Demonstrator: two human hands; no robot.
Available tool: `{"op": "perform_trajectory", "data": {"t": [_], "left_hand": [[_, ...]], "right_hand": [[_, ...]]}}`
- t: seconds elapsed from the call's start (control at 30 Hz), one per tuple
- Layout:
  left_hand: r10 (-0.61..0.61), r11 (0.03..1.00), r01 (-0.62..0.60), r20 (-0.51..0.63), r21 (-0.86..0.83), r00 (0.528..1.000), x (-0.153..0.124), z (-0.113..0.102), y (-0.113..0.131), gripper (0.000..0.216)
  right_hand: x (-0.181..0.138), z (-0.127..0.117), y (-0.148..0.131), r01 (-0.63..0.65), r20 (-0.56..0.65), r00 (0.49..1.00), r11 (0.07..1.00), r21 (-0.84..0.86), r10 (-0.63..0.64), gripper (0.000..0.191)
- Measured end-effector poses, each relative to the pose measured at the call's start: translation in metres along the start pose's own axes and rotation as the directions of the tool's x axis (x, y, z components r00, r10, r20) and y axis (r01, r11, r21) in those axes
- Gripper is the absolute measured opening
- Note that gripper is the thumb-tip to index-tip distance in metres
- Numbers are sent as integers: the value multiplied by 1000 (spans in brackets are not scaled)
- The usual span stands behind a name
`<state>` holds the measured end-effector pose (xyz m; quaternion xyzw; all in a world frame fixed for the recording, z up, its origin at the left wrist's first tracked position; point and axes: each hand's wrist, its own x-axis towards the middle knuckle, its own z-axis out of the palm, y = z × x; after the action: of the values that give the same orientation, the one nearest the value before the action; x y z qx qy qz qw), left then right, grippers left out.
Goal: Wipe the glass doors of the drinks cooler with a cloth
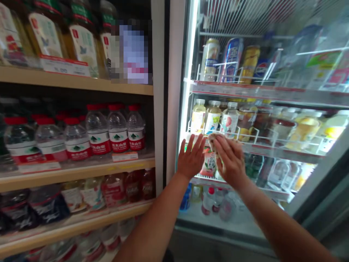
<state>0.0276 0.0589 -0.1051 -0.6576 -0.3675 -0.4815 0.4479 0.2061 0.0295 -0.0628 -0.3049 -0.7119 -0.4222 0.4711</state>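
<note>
My left hand [191, 155] is stretched forward with its fingers spread, holding nothing. It is close to the left end of a lit drinks cooler's shelf front [286, 152]. Just right of it, my right hand [230, 160] presses a crumpled pale cloth [215, 139] under its fingers, at the height of the same shelf front. Small white-capped drink bottles [213, 118] stand right above the hands behind a wire rail. Partly hidden between the hands is a red-and-white drink pack [209, 162]. Whether the hands touch the shelf is unclear.
On the left, wooden shelves [140, 164] hold several red-capped water bottles [117, 133] and other drinks. A pale upright panel [174, 72] divides them from the cooler. Cans [232, 60] stand on the cooler's upper shelf, and a dark diagonal frame [319, 185] crosses the right side.
</note>
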Motion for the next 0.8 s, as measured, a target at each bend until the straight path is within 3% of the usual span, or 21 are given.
{"op": "perform_trajectory", "data": {"t": [0.07, 0.2, 0.27, 0.43, 0.63, 0.8], "left_hand": [[-4, 1000, 4, -7, -13, 1000, 1, 0, 0, 68], [-25, 999, 26, 17, -40, 1000, 2, 0, -1, 69], [-28, 999, 29, 25, -44, 999, 2, 0, -1, 69], [-26, 999, 27, 31, -42, 999, 3, 0, -2, 70], [-24, 999, 25, 29, -41, 999, 5, -1, -1, 71], [-15, 999, 15, 16, -39, 1000, 5, 0, -2, 71]], "right_hand": [[-10, -3, 4, 17, 6, 1000, 1000, -25, -17, 71], [-27, -8, 10, -76, -19, 997, 996, -39, 75, 70], [-46, -9, 4, -72, 35, 997, 997, -5, 72, 71], [-93, -10, -10, 174, 257, 945, 977, 120, -200, 63], [-99, -13, -7, 121, 242, 962, 992, 44, -129, 57], [-101, -20, 4, 160, 268, 950, 987, 34, -163, 57]]}}
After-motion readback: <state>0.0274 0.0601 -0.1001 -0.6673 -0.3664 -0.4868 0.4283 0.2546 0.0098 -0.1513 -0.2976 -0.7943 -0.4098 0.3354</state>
